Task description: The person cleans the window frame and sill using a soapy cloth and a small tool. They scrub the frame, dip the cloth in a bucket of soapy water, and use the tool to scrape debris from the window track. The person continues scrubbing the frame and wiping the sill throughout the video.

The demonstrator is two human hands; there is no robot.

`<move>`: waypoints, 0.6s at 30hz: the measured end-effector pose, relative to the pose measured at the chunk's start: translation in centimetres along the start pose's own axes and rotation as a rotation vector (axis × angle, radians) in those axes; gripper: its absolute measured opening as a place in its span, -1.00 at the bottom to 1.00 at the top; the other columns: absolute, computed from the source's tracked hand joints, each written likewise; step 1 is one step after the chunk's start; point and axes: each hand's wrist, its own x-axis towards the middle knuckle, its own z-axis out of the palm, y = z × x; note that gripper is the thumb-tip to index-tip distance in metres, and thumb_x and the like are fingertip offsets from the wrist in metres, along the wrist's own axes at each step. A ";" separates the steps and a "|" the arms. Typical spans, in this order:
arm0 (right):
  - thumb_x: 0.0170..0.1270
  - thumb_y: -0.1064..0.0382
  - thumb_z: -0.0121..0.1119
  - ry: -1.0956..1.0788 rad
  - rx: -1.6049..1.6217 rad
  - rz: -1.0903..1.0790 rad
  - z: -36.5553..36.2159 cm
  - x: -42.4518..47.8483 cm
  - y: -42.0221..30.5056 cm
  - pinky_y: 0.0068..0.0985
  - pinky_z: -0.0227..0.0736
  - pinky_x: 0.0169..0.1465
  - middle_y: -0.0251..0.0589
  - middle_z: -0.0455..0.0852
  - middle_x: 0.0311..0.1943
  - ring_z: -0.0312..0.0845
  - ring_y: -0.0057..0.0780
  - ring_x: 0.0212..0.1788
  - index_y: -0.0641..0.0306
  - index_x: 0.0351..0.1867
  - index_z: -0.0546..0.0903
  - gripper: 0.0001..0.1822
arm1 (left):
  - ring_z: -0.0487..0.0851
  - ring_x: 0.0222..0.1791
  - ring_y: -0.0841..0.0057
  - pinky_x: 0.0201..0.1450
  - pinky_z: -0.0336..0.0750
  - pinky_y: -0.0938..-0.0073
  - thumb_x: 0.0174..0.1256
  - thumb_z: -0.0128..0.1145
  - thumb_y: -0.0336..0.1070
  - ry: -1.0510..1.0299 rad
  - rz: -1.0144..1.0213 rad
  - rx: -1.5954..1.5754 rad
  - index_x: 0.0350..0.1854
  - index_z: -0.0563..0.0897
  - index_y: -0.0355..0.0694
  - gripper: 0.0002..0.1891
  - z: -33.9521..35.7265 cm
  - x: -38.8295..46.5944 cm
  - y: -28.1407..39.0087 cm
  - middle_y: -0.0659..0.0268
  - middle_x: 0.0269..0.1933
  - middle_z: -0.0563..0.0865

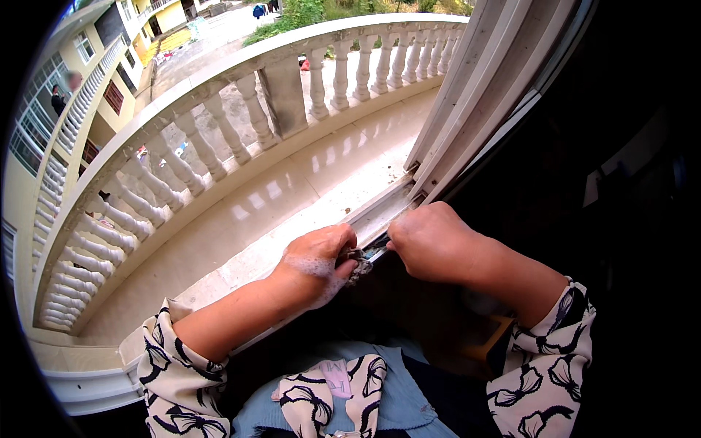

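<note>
My left hand, with soap suds on its back and wrist, grips a wet, dirty grey rag at the inner edge of the window track. My right hand is curled into a fist over the same track, just right of the rag. A small dark and bluish piece shows between the two hands; what it is cannot be made out. The fingers of my right hand are mostly hidden, so whether they hold something is unclear. White sliding window frames stand upright past my right hand.
Outside the window runs a tiled balcony floor, bounded by a curved balustrade. Bits of dirt lie on the outer sill. A person stands on a neighbouring balcony. The room to the right is very dark.
</note>
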 end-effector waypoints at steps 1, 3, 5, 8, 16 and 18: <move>0.30 0.17 0.19 0.020 -0.003 -0.011 0.3 0.0 0.0 -0.17 0.57 -0.23 0.02 0.70 -0.53 0.70 0.00 -0.36 0.28 -0.45 0.69 -0.75 | 0.62 -0.30 0.19 -0.21 0.54 0.31 0.12 0.34 -0.45 -0.002 -0.004 0.004 -0.18 0.52 -0.24 -0.73 0.0 0.0 -0.1 0.13 -0.32 0.62; 0.30 0.18 0.18 0.011 -0.022 -0.040 0.8 0.0 0.2 -0.18 0.57 -0.24 0.02 0.70 -0.53 0.70 -0.01 -0.36 0.28 -0.45 0.68 -0.76 | 0.64 -0.29 0.19 -0.20 0.55 0.30 0.12 0.34 -0.45 -0.009 -0.012 0.014 -0.17 0.52 -0.22 -0.72 0.0 0.2 -0.2 0.14 -0.31 0.62; 0.22 0.22 0.17 0.026 -0.016 -0.074 1.2 0.1 0.4 -0.20 0.58 -0.24 0.00 0.71 -0.51 0.71 -0.03 -0.35 0.28 -0.47 0.69 -0.80 | 0.64 -0.27 0.19 -0.19 0.55 0.31 0.12 0.32 -0.46 -0.027 -0.012 0.014 -0.19 0.53 -0.21 -0.75 0.3 0.4 -0.5 0.15 -0.30 0.63; 0.15 0.26 0.14 0.043 -0.009 -0.129 1.7 0.6 0.8 -0.22 0.60 -0.23 -0.03 0.72 -0.51 0.72 -0.06 -0.33 0.26 -0.49 0.69 -0.83 | 0.65 -0.25 0.18 -0.17 0.56 0.31 0.10 0.28 -0.49 -0.110 -0.012 0.013 -0.24 0.55 -0.21 -0.80 -0.1 0.6 -0.7 0.15 -0.29 0.63; 0.13 0.34 0.10 -0.048 -0.034 -0.100 1.6 1.2 0.9 -0.22 0.60 -0.23 0.06 0.72 -0.48 0.72 -0.03 -0.33 0.34 -0.40 0.64 -0.87 | 0.64 -0.24 0.08 -0.15 0.55 0.25 0.06 0.20 -0.49 -0.322 -0.049 -0.054 -0.31 0.58 -0.25 -0.86 -2.2 -0.4 -1.2 0.09 -0.31 0.63; 0.14 0.34 0.10 -0.047 -0.028 -0.127 1.7 1.2 0.9 -0.21 0.60 -0.24 0.06 0.71 -0.49 0.72 -0.01 -0.35 0.34 -0.41 0.64 -0.87 | 0.63 -0.24 0.08 -0.14 0.55 0.25 0.05 0.21 -0.49 -0.353 -0.083 -0.067 -0.31 0.58 -0.26 -0.86 -2.7 -0.8 -1.1 0.07 -0.32 0.63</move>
